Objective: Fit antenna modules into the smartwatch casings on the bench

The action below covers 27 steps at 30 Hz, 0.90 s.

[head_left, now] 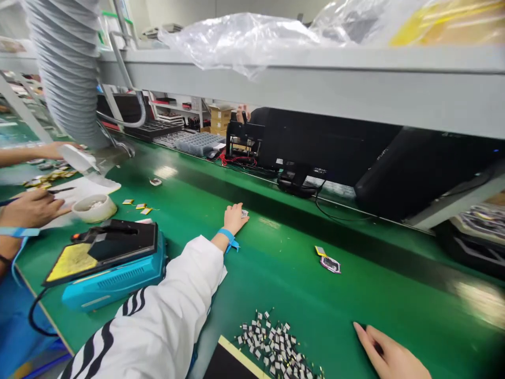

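My left hand (234, 220), in a white sleeve and blue wrist strap, reaches far across the green bench. Its fingers are closed on a small whitish-grey part (244, 213), partly hidden by the fingers. My right hand (390, 353) rests low at the right, cut off by the frame's lower edge. Its index finger and thumb show a gap with nothing visible in it. Between the hands lie a small yellow-edged battery (320, 251) and an oval part with a purplish rim (330, 264), touching. A pile of small silver parts with short leads (272, 342) sits nearer me.
On the left stands a blue soldering station (118, 279) with a black top, beside a white bowl (94, 208). A co-worker's hand (33, 210) holds a dark, thin tool there. A grey duct (67, 68) hangs above; monitors (315, 147) stand beneath the shelf (295, 87).
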Available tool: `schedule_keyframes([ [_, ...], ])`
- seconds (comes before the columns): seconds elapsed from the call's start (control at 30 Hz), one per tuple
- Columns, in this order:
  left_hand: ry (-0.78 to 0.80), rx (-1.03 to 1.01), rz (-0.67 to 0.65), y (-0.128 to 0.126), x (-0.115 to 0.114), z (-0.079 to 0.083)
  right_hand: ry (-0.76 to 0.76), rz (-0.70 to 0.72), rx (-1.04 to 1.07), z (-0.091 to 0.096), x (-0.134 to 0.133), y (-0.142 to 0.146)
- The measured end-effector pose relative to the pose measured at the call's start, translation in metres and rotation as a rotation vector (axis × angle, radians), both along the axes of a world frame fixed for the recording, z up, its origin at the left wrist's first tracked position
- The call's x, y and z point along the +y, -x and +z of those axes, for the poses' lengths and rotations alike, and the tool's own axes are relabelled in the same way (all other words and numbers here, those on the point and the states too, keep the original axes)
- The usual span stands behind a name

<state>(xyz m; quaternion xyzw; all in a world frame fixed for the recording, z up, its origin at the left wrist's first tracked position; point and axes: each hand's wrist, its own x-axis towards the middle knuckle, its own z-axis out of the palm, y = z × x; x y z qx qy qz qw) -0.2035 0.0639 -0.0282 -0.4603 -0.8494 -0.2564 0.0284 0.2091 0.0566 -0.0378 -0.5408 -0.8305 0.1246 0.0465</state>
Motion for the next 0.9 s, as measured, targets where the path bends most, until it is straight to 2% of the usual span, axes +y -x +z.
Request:
schedule_keyframes([
  [0.23, -0.087, -0.004, 0.066, 0.002, -0.002, 0.003, -0.033, -0.068, 0.269, 0.008, -0.007, 0.010],
  [0.37, -0.211, -0.039, -0.038, -0.002, -0.007, 0.015, -0.013, -0.128, 0.443, 0.008, -0.008, 0.012],
  [0.47, -0.268, -0.106, -0.207, -0.015, -0.013, 0.019, 0.035, -0.131, 0.685, 0.011, -0.012, 0.018],
  [0.57, -0.262, -0.202, -0.420, -0.044, -0.022, 0.015, 0.166, -0.073, 0.949, 0.012, -0.021, 0.031],
  [0.73, -0.078, -0.372, -0.873, -0.106, -0.051, 0.008, 0.490, 0.048, 1.166, 0.007, -0.035, 0.050],
  [0.9, 0.099, -0.527, -1.137, -0.137, -0.071, 0.014, 0.653, 0.087, 1.258, 0.006, -0.039, 0.050],
])
